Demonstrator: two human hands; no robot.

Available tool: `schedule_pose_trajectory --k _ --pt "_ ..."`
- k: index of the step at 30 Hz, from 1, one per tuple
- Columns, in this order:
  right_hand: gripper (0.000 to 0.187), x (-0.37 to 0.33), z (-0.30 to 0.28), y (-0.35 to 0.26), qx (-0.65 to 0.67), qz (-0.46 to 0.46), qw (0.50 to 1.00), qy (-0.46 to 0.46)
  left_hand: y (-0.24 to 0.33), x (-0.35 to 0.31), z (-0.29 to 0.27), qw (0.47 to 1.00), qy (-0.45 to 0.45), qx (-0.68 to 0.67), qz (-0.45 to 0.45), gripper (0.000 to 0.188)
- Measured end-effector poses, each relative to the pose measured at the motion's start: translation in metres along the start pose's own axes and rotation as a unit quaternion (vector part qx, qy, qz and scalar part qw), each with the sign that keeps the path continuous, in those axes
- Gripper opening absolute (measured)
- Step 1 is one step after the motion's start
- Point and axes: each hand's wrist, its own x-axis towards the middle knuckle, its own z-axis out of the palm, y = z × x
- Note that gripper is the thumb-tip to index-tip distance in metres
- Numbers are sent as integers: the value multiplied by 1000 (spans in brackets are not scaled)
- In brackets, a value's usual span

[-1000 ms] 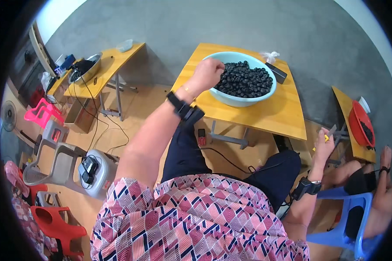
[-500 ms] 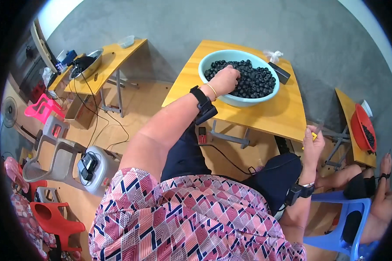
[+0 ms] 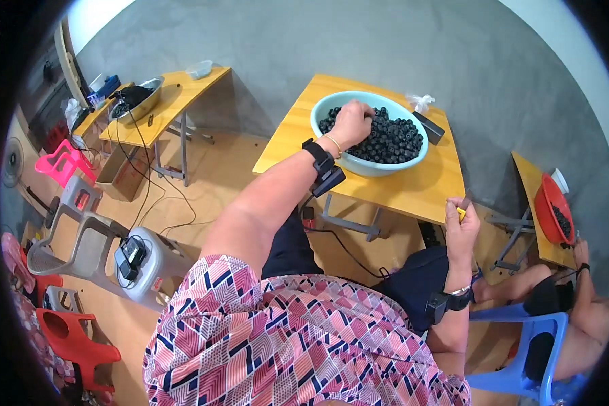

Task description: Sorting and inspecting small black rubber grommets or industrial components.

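Head view: the dark pieces [image 3: 391, 139] look light and firm, best pinched by their sides; the left hand's [image 3: 353, 124] hold cannot be told, the right hand [image 3: 462, 229] grips a yellow-handled knife [image 3: 461, 213].

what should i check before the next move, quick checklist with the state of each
1. Bowl on the table: ok, the light blue bowl stands on the wooden table.
2. Knife in hand: ok, the right hand holds the yellow-handled knife.
3. Knife apart from the left hand: ok, it is outside the bowl.
4. Left hand gripping one of the dark round pieces: cannot tell, its fingertips are hidden.
5. Gap between your legs free of cables: not ok, a dark cable passes there.
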Motion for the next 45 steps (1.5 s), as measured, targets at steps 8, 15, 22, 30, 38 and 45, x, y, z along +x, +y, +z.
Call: schedule_pose_trajectory --k 8,15,22,30,38,45 --pt "10 -19 25 -67 56 -44 995 -74 94 -49 -80 642 -178 -723 -184 17" --pt "16 -21 54 -108 11 -189 977 -101 129 -95 -101 554 -181 -789 -195 22" --pt "22 -22 62 -137 0 -251 960 -125 137 -105 -111 553 -179 -794 -177 20" --pt "23 -16 58 -152 -29 -298 932 -204 141 -107 -119 622 -194 -737 -180 18" --pt "23 -9 51 -152 -44 -364 905 -216 145 -100 -132 635 -244 -713 -171 16" --pt "22 -12 48 -154 -70 -376 900 -210 152 -104 -129 604 -231 -743 -171 17"
